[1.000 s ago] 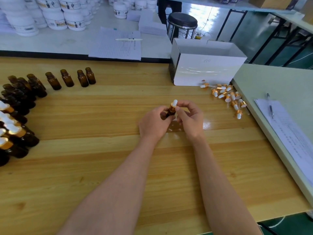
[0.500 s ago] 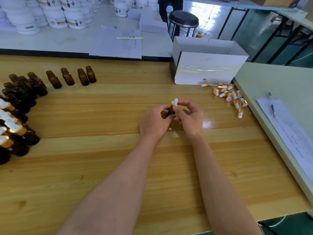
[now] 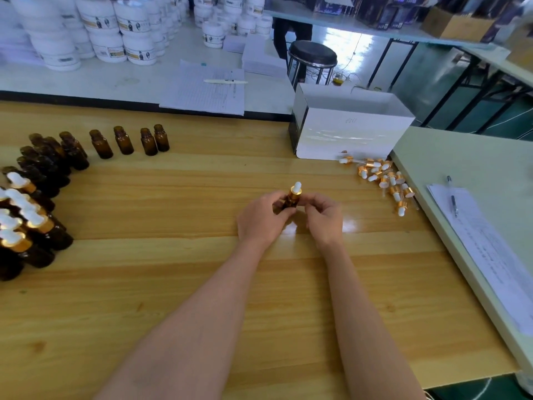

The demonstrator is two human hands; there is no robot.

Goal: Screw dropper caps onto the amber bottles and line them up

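Left hand [image 3: 261, 223] fingers [image 3: 278, 197] gripping amber bottle [image 3: 290, 201] above mid-counter [image 3: 202, 284], dropper cap [image 3: 296, 189] sitting on neck; right hand [image 3: 324, 219] curling just beside it, grasp unclear; capped bottles [image 3: 34, 226] standing far left; uncapped bottles [image 3: 124, 141], loose caps [image 3: 383, 177] waiting.

- Brightly, evenly lit; blown out on the pale shiny floor [image 3: 347, 41] behind the round black-topped metal stool [image 3: 313, 53].
- Glaring white in one patch midway across the glossy yellow wooden tabletop [image 3: 173, 269].
- Streaked with sheen on the white glossy cardboard box [image 3: 346, 134].
- Soft and blue-fringed at the stacked white plastic jars [image 3: 57, 50], upper left.
- Smeared and stretched over the dark amber glass bottles [image 3: 59, 241] at the left edge.
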